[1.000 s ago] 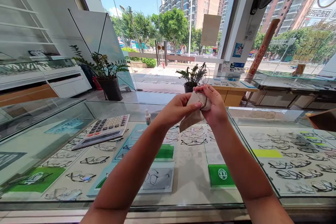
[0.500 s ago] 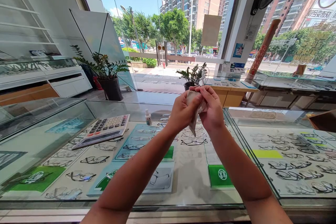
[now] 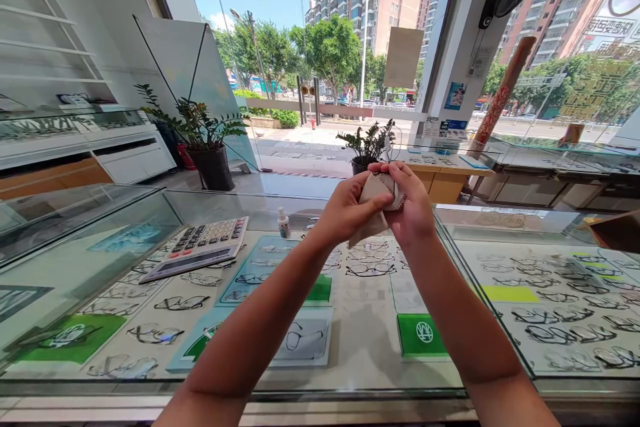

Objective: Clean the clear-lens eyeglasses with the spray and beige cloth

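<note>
Both my hands are raised together above the glass display case (image 3: 360,373). Between them is a greyish-beige cloth (image 3: 377,188) with a scalloped edge, folded over and hanging down below the fingers. My left hand (image 3: 347,210) is closed on it, with the thumb pressed across its front. From the other side, my right hand (image 3: 414,203) pinches the cloth, fingers curled at its top edge. Whether anything is wrapped inside the cloth cannot be seen. Beneath the glass, several eyeglasses (image 3: 371,269) lie in rows.
A small white bottle (image 3: 283,223) and a large calculator (image 3: 200,247) rest on the glass left of my hands. Another display case (image 3: 550,280) adjoins at right. Potted plants (image 3: 213,167) stand beyond, before the glass doors. A brown box (image 3: 617,230) sits far right.
The cloth has been turned and bunched differently, showing more of its face and scalloped edge. My hands have shifted slightly right, with the left thumb now lying flatter across it.
</note>
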`<state>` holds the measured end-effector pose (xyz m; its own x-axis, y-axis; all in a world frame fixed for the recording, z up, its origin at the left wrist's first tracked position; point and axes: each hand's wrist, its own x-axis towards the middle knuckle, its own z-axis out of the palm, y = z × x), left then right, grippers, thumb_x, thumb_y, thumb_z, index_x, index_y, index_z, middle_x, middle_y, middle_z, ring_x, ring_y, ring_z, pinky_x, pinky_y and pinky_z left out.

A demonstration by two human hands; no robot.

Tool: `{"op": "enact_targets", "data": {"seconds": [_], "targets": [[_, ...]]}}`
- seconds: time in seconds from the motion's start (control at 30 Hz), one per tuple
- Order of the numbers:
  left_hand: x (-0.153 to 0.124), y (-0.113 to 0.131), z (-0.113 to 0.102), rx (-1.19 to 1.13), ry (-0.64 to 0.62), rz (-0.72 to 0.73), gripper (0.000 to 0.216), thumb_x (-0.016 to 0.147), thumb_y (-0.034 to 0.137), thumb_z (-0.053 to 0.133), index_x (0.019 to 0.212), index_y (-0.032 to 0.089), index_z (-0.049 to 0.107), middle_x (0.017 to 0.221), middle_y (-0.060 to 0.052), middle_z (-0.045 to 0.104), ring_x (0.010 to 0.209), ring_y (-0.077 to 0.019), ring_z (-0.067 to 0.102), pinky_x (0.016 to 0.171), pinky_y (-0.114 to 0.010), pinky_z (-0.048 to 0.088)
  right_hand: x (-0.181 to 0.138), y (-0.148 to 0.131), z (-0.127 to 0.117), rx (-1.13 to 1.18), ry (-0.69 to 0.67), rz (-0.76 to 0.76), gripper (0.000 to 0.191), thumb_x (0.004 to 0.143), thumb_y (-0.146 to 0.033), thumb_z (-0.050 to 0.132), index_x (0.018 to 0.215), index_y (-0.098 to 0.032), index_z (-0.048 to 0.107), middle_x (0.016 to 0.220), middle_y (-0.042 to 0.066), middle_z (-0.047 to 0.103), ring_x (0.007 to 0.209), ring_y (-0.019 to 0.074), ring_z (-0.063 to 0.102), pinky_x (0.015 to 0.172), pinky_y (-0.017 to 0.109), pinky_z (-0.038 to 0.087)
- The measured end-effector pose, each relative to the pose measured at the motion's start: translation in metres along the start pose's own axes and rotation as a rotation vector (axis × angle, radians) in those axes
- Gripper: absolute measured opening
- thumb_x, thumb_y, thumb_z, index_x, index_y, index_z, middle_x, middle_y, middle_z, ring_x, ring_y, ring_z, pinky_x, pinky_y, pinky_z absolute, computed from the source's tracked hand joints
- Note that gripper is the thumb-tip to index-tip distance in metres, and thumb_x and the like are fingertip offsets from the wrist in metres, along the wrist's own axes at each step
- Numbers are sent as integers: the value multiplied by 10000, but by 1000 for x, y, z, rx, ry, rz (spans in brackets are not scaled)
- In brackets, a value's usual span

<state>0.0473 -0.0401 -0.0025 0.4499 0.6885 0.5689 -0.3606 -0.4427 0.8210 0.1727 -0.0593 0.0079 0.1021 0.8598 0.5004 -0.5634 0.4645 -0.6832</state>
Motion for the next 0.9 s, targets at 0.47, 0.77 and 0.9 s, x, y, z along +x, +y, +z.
{"op": "enact_targets", "data": {"seconds": [0.47, 0.77, 0.9], "targets": [[12, -9, -15, -51, 260, -61, 519, 872, 696, 750, 886, 178, 712, 771, -3, 677, 707, -125, 595, 677, -248, 489, 13, -9, -18, -135, 30, -21, 113, 854, -381, 768, 828, -271, 755, 1018, 34, 780, 1102, 215, 703, 1050, 383, 554], [20, -4, -38, -181, 434, -63, 406, 953, 587, 720, 912, 183, 736, 753, -42, 711, 702, -148, 680, 621, -265, 550, 7, -13, -18, -388, -168, 56, 92, 856, -330, 789, 789, -268, 778, 1126, 41, 757, 1245, 251, 632, 1180, 462, 420], [18, 0, -35, -195, 416, -67, 428, 952, 604, 713, 996, 181, 758, 757, -52, 733, 688, -157, 694, 580, -263, 546, 7, 2, -15, -411, -127, 69, 90, 823, -343, 802, 794, -259, 792, 1120, 50, 742, 1150, 232, 649, 1137, 443, 436]]}}
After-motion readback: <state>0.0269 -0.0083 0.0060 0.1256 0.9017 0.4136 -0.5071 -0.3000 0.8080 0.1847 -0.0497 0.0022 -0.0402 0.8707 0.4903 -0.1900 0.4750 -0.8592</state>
